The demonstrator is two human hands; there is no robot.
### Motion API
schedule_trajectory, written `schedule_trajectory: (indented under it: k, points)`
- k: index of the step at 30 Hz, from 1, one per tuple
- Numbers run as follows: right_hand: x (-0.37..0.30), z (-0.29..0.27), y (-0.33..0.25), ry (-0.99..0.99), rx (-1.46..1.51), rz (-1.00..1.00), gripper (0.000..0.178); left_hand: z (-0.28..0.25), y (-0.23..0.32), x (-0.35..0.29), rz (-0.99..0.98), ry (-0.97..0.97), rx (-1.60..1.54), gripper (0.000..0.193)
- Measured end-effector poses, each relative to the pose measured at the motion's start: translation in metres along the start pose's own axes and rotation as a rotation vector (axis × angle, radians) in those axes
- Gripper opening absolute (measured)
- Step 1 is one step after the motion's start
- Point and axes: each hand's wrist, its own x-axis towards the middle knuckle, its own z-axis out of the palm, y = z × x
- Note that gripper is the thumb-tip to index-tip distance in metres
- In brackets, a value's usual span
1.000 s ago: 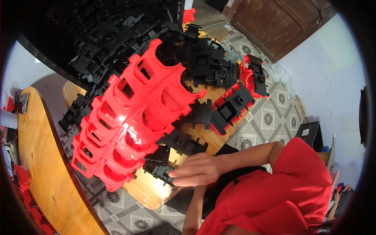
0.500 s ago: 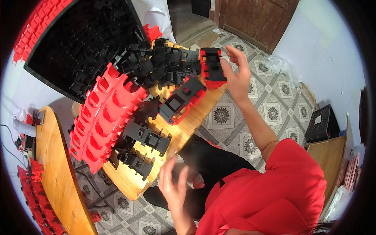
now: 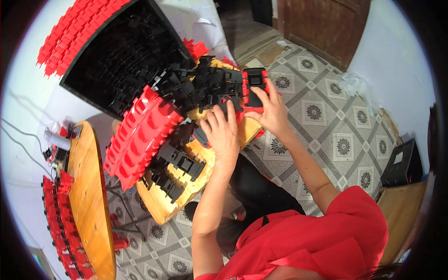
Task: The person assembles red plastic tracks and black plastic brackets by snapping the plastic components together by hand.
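My left hand [image 3: 223, 139] reaches over a red-and-black plastic housing [image 3: 200, 135] near the table edge. Its fingers are stretched and spread across the housing, hiding most of it. My right hand [image 3: 272, 112] is at a second red-and-black plastic housing [image 3: 254, 83] at the table's far right end. Its thumb lies by the near end and its fingers curl over the top and right side, gripping it. Loose black plastic parts [image 3: 179, 161] lie left of my left hand. A stack of red plastic frames [image 3: 142, 137] stands beyond them.
A large black bin [image 3: 126, 58] of black parts leans over the wooden table [image 3: 161, 205]. Red pieces [image 3: 79, 32] line the bin's far side. Left are a second wooden table [image 3: 88, 186] and a row of red-and-black parts [image 3: 65, 228]. A black box [image 3: 403, 163] stands right.
My left hand has moved up and away from my body onto the nearer housing. My right hand has come down from beside the far housing onto it. The whole view has shifted.
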Motion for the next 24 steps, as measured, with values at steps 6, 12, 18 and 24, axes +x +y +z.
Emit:
schedule_trajectory:
  k: [6,12,18,24]
  points:
    - [0.006,0.013,0.006,0.056,0.007,-0.065,0.072,0.001,-0.005,0.001,-0.003,0.068,-0.233,0.051]
    - [-0.002,-0.007,0.001,0.185,0.256,-0.041,0.064,-0.091,-0.032,-0.01,0.065,0.329,-0.509,0.052]
    - [0.036,-0.036,-0.139,-0.013,0.872,-0.387,0.077,-0.197,-0.187,-0.047,0.038,0.57,-0.039,0.051]
    - [0.083,0.066,-0.349,-0.382,0.95,-0.814,0.063,-0.233,-0.388,-0.147,-0.36,0.277,0.453,0.075]
